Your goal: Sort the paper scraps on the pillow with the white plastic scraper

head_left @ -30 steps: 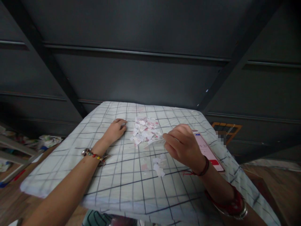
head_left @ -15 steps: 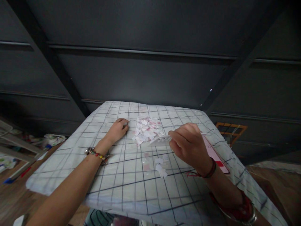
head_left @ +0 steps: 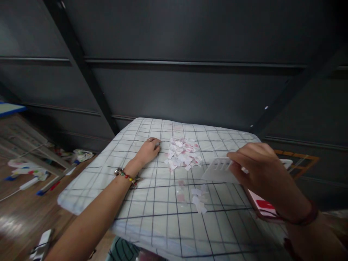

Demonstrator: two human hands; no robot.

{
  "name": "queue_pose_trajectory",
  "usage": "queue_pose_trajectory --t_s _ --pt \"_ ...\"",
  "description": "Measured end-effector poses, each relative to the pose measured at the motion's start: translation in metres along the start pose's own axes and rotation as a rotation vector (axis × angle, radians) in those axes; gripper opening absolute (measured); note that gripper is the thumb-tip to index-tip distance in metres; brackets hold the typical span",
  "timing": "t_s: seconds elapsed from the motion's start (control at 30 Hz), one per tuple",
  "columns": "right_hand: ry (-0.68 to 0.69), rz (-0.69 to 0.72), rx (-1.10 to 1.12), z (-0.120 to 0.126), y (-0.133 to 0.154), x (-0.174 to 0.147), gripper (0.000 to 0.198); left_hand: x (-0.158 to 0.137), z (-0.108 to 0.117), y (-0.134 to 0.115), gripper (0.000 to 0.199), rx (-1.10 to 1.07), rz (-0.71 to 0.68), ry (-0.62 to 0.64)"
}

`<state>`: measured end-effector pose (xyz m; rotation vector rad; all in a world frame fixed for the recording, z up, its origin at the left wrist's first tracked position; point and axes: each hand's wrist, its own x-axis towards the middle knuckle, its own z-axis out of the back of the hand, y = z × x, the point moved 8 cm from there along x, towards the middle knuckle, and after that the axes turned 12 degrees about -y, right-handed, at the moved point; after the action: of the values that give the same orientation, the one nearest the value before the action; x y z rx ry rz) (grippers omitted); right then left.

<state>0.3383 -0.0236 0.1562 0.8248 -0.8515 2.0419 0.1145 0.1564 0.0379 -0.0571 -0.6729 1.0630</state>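
My right hand (head_left: 255,165) grips the upper edge of a white slotted plastic panel (head_left: 219,170), fingers closed over it. The panel is held tilted above the right side of the table, and its far end shows behind my hand. My left hand (head_left: 149,149) lies on the cloth with its thumb apart from the fingers, holding nothing. Just right of it is a heap of torn white and pinkish paper scraps (head_left: 183,154). Nearer me lie a few separate white scraps (head_left: 199,199) and a small clear piece with pink patches (head_left: 180,194).
A checked white cloth (head_left: 141,206) covers the table. A phone with a pink and red screen (head_left: 262,204) lies at the right, partly behind my forearm. The dark panelled wall (head_left: 176,94) stands behind the table. On the floor at left is a white power strip (head_left: 42,243).
My right hand has moved right with the white panel, away from the paper heap, and the panel's face now shows more. My view has shifted left; the left hand rests as before.
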Motion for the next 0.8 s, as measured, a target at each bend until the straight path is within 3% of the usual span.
queue_pose_trajectory --t_s 0.17,0.37,0.47,0.63,0.8 --pt "0.013 0.029 0.087 -0.005 0.002 -0.001 0.017 0.000 -0.001 -0.002 0.028 0.005 -0.025 0.002" --pt "-0.139 0.093 0.197 0.000 0.029 0.004 0.017 0.000 0.000 0.000 0.029 0.000 -0.035 -0.001" --pt "-0.167 0.101 0.176 0.009 0.024 0.004 0.015 0.001 0.000 -0.001 0.029 0.002 -0.038 0.002" --pt "-0.106 0.107 0.175 0.011 0.010 0.000 0.012 0.001 -0.002 -0.001 0.030 0.005 -0.027 0.010" --pt "-0.091 0.105 0.241 0.000 0.025 0.003 0.016 0.002 -0.003 0.003 0.030 0.003 -0.020 0.013"
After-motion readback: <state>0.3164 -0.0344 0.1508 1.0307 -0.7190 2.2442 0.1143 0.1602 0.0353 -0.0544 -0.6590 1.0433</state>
